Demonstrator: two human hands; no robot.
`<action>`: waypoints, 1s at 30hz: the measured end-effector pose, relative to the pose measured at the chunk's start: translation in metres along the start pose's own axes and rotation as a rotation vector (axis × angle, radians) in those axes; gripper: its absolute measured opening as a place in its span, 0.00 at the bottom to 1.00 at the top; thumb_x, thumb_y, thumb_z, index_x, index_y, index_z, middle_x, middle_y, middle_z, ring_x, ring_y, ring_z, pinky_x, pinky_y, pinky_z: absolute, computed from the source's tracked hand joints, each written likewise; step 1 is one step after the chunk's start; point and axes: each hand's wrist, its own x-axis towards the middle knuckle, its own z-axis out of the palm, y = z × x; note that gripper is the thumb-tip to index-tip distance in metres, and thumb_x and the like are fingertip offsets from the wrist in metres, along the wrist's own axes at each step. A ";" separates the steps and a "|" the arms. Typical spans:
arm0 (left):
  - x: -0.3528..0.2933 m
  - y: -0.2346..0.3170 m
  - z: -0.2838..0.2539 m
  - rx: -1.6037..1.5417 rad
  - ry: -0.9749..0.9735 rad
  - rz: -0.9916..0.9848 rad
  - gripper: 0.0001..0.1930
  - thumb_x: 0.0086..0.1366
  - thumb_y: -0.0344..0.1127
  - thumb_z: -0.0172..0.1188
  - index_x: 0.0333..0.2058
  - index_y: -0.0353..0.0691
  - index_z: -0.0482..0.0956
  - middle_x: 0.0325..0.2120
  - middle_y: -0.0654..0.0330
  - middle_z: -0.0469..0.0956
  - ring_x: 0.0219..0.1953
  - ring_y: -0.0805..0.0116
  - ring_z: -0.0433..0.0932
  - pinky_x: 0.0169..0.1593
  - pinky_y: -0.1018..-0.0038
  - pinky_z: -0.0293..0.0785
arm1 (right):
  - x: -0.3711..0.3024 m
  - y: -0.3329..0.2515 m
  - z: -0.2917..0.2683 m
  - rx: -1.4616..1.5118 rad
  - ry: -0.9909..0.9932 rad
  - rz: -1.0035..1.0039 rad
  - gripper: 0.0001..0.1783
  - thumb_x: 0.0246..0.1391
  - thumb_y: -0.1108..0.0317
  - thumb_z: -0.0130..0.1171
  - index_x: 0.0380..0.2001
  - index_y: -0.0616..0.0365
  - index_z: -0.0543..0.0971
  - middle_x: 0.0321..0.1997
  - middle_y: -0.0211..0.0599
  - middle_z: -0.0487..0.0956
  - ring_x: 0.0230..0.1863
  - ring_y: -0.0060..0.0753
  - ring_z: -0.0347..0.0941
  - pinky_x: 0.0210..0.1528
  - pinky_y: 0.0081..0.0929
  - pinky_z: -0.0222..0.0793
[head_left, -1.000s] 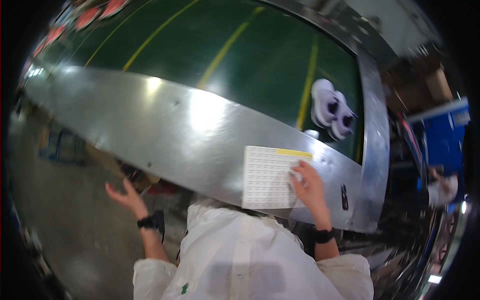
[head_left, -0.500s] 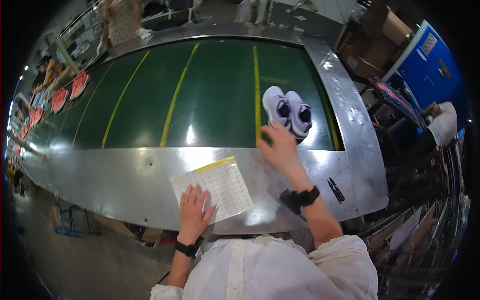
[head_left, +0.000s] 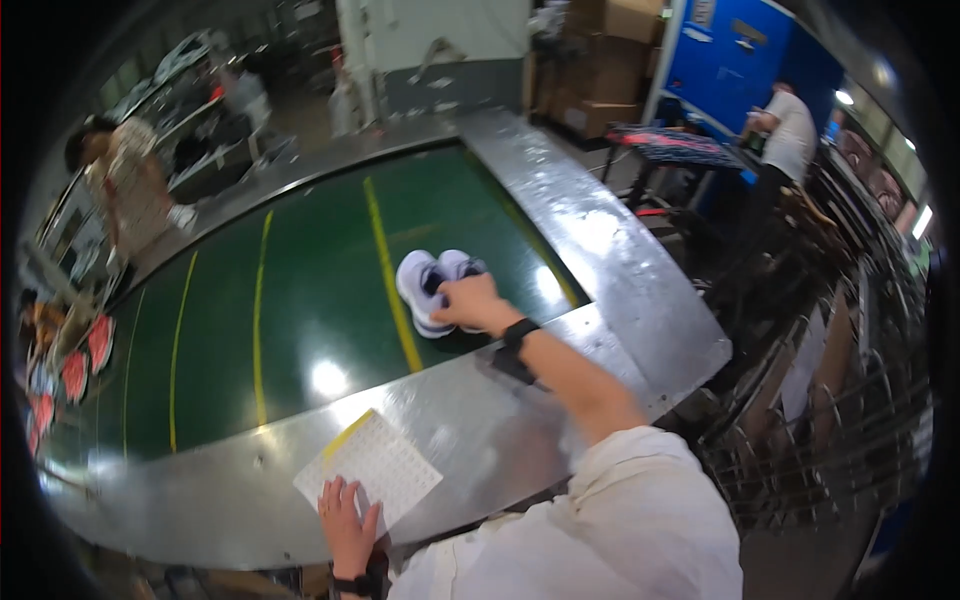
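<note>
A pair of white-lilac sneakers (head_left: 413, 285) with dark linings stands side by side on the green belt (head_left: 320, 290), just right of a yellow line. My right hand (head_left: 470, 303) is over their heel ends, its fingers curled at the collars and gripping them; the fingertips are partly hidden. On the metal edge of the table (head_left: 500, 410) lies a white sheet of small printed labels (head_left: 395, 470) with a yellow strip along one side. Flat on that sheet's near left corner rests my left hand (head_left: 345, 520), fingers apart.
Coral-red shoes (head_left: 98, 345) line the belt's far left end. A co-worker in a patterned top (head_left: 130, 180) stands across the belt. At right are a blue cabinet (head_left: 735, 60), a person in a white shirt (head_left: 785, 140) and wire racks (head_left: 790, 430). Brown cartons (head_left: 590, 90) are stacked behind.
My right hand has reached forward onto the sneakers and closed at their collars. The view has swung to the right. My left hand stays on the label sheet.
</note>
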 end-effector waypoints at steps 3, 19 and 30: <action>-0.006 -0.015 -0.008 0.054 0.020 0.026 0.23 0.52 0.35 0.64 0.47 0.40 0.71 0.54 0.47 0.67 0.58 0.44 0.61 0.61 0.55 0.56 | -0.059 -0.052 -0.048 0.113 0.018 -0.044 0.31 0.38 0.36 0.60 0.35 0.51 0.80 0.30 0.41 0.81 0.36 0.43 0.77 0.38 0.34 0.69; 0.035 0.062 -0.006 -0.922 0.039 -0.254 0.31 0.54 0.37 0.67 0.55 0.39 0.65 0.54 0.55 0.67 0.56 0.62 0.68 0.56 0.65 0.65 | -0.227 -0.104 -0.054 0.574 0.107 -0.019 0.11 0.44 0.66 0.66 0.32 0.55 0.79 0.29 0.35 0.78 0.30 0.35 0.74 0.37 0.30 0.66; 0.033 0.078 0.003 -0.597 0.141 -0.134 0.34 0.45 0.31 0.70 0.52 0.38 0.65 0.54 0.52 0.68 0.55 0.56 0.69 0.56 0.66 0.66 | -0.218 -0.090 -0.035 0.702 0.217 0.056 0.11 0.43 0.74 0.65 0.34 0.58 0.80 0.27 0.34 0.76 0.29 0.31 0.71 0.34 0.24 0.66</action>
